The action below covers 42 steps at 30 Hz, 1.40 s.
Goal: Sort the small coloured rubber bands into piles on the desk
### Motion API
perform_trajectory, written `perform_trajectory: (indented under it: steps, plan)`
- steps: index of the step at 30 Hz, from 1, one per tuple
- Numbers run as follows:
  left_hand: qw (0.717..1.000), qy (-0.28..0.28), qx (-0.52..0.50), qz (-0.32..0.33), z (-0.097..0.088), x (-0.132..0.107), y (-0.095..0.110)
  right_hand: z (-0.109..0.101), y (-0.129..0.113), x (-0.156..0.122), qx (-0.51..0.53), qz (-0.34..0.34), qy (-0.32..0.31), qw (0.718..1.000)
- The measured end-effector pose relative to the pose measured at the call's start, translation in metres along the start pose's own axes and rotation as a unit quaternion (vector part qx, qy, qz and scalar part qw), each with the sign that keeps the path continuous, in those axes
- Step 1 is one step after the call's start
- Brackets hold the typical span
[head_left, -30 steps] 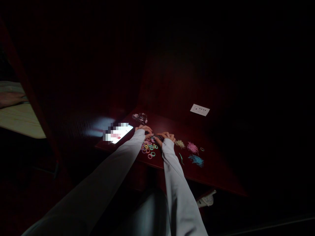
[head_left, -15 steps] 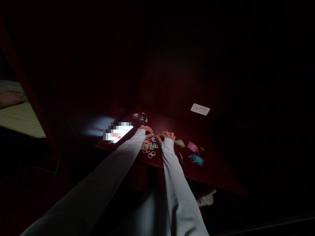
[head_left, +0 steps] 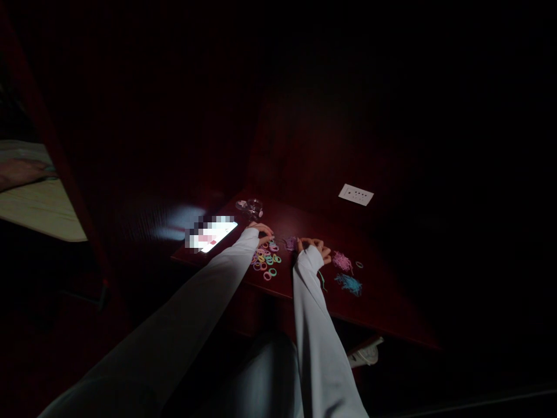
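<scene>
My left hand rests at the upper edge of a pile of coloured hair ties, thumb and fingers closed together; whatever they pinch is too small to make out. My right hand is just right of a heap of thin purple bands. Its fingers are apart and lie over the spot of a pale yellow heap, which is hidden. Farther right lie a pink heap of thin bands and a blue heap. A slim green strip lies below my right hand.
A lit phone or tablet lies left of my left hand. Behind it stands a clear jar. One loose ring lies at right. A white socket plate is on the wall. Beyond the partition, another person's hand rests over a pale table.
My right hand has moved right, away from my left hand, uncovering the purple heap and covering the pale yellow one. My left hand has stayed nearly in place.
</scene>
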<state>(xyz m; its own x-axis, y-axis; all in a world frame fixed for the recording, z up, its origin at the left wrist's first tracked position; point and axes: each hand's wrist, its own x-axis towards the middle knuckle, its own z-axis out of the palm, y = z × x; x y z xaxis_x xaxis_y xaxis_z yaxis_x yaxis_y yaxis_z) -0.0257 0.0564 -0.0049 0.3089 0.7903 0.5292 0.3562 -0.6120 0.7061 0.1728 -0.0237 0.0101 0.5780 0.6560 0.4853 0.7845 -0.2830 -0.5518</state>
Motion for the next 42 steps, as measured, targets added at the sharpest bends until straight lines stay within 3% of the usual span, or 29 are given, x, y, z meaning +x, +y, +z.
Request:
perform_trajectory:
  steps: [6, 10, 15, 28, 31, 34, 37, 42]
  plan:
    - [1.000, -0.010, 0.016, -0.008, 0.001, 0.003, -0.002, 0.004, -0.003, 0.000, 0.020, 0.012, 0.012, 1.000]
    - [1.000, -0.009, 0.009, -0.001, 0.003, 0.004, -0.005, 0.007, -0.008, -0.004, 0.031, -0.089, -0.024, 0.995]
    - [1.000, 0.006, 0.010, -0.009, 0.005, 0.002, -0.005, 0.005, -0.013, -0.011, 0.009, -0.227, -0.083, 0.970]
    - [1.000, -0.019, 0.004, 0.004, 0.002, 0.002, -0.003, 0.008, -0.013, -0.010, 0.019, -0.266, -0.136, 0.954]
    - [1.000, -0.015, 0.005, 0.000, 0.002, 0.002, -0.001, 0.006, -0.014, -0.010, 0.020, -0.238, -0.102, 0.966]
    - [1.000, 0.006, 0.013, -0.017, 0.003, 0.002, 0.003, 0.001, -0.013, -0.005, -0.004, -0.110, -0.042, 0.993]
    - [0.999, 0.019, 0.036, -0.033, 0.003, 0.001, 0.005, -0.006, -0.011, -0.001, -0.023, 0.003, 0.006, 1.000]
    - [0.997, 0.012, 0.059, -0.044, 0.004, 0.001, 0.005, -0.008, -0.008, -0.002, -0.028, 0.014, -0.009, 0.999]
